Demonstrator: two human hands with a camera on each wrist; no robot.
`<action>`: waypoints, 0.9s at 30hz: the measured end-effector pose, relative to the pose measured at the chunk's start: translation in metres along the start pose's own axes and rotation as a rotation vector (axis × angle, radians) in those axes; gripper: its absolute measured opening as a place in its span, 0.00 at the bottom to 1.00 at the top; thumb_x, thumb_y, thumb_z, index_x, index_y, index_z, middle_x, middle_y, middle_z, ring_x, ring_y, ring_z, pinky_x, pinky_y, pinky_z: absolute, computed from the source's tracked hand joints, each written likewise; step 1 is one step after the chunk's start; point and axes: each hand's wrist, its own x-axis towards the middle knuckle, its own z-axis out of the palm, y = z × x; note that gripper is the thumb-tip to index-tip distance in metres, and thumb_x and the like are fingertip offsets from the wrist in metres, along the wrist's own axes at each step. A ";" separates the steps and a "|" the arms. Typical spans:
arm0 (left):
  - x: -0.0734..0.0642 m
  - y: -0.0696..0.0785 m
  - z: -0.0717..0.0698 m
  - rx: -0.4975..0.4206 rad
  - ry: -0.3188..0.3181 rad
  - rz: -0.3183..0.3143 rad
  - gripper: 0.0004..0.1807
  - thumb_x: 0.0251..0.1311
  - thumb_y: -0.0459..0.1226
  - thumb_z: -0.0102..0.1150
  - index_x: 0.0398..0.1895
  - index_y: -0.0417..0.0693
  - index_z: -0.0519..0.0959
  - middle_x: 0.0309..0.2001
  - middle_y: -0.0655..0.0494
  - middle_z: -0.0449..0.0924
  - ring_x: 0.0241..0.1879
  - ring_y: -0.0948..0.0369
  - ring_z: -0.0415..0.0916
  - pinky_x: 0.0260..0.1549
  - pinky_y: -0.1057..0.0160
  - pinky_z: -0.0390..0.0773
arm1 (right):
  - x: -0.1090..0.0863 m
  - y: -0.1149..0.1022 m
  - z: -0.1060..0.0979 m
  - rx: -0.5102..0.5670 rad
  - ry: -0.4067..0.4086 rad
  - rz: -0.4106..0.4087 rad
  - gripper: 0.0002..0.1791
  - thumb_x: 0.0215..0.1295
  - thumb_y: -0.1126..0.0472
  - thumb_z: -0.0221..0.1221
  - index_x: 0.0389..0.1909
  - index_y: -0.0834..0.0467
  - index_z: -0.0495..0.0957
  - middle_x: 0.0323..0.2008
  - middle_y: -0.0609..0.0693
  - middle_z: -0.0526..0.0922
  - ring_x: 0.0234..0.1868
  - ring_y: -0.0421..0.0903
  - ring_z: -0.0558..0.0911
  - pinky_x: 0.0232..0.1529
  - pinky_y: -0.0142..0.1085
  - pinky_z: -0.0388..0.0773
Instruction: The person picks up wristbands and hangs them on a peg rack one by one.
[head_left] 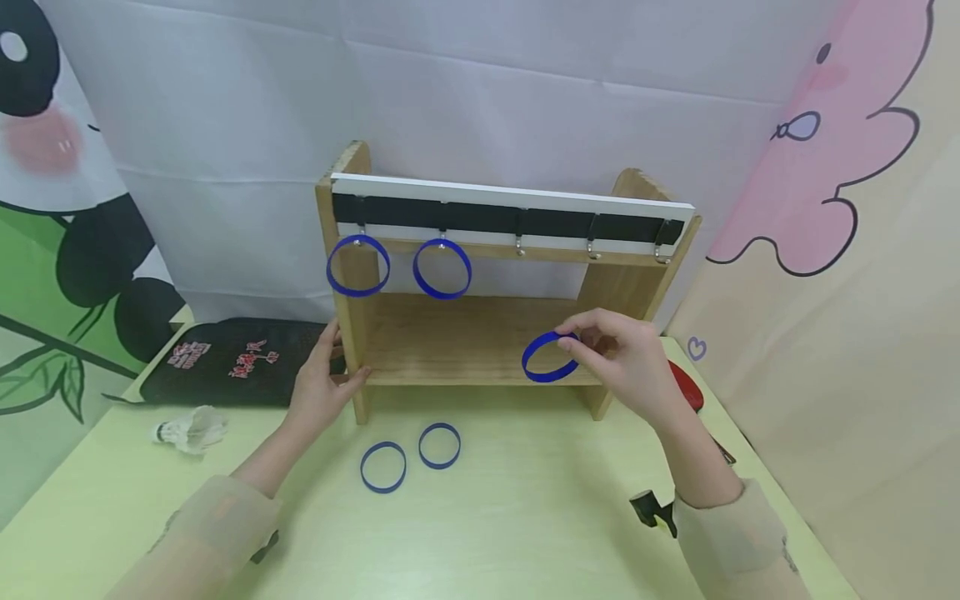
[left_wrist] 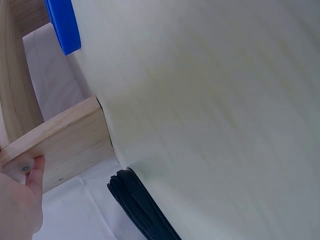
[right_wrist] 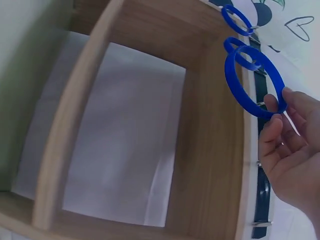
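My right hand [head_left: 618, 354] pinches a blue wristband [head_left: 550, 358] between thumb and fingers, in front of the small wooden shelf [head_left: 480, 329] and below its row of hooks. In the right wrist view the same wristband [right_wrist: 240, 92] stands out from the fingertips. My left hand [head_left: 321, 387] rests against the shelf's left side panel, its fingers extended; in the left wrist view a finger [left_wrist: 36, 172] touches the panel's face. Two blue wristbands [head_left: 358, 267] [head_left: 442, 270] hang from the two leftmost hooks. The three hooks [head_left: 591, 248] to the right carry nothing.
Two more blue wristbands [head_left: 383, 467] [head_left: 439, 446] lie on the table before the shelf. Left of it are a black zip case [head_left: 232, 362] and a shuttlecock [head_left: 191, 429]. A red object [head_left: 686, 386] and a black clip-like item [head_left: 654, 510] lie at right, partly behind the right arm.
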 end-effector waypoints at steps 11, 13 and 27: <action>-0.001 0.000 0.000 -0.002 -0.007 -0.013 0.51 0.53 0.29 0.65 0.75 0.62 0.45 0.63 0.39 0.63 0.55 0.42 0.70 0.34 0.52 0.86 | 0.032 -0.018 0.000 -0.038 0.134 -0.114 0.07 0.56 0.70 0.65 0.36 0.60 0.83 0.24 0.47 0.82 0.21 0.38 0.74 0.20 0.23 0.74; -0.001 0.000 0.000 -0.005 -0.007 -0.010 0.51 0.54 0.29 0.65 0.75 0.62 0.46 0.63 0.39 0.63 0.55 0.41 0.70 0.34 0.51 0.86 | 0.038 -0.020 0.000 -0.044 0.147 -0.108 0.06 0.57 0.69 0.64 0.36 0.60 0.83 0.26 0.48 0.83 0.22 0.38 0.76 0.22 0.23 0.75; 0.000 0.000 0.000 -0.001 -0.004 -0.008 0.51 0.54 0.29 0.65 0.75 0.63 0.45 0.62 0.39 0.63 0.55 0.41 0.70 0.34 0.52 0.86 | 0.072 -0.017 0.012 -0.006 0.189 -0.020 0.07 0.63 0.60 0.61 0.40 0.58 0.82 0.31 0.48 0.84 0.30 0.39 0.77 0.22 0.25 0.76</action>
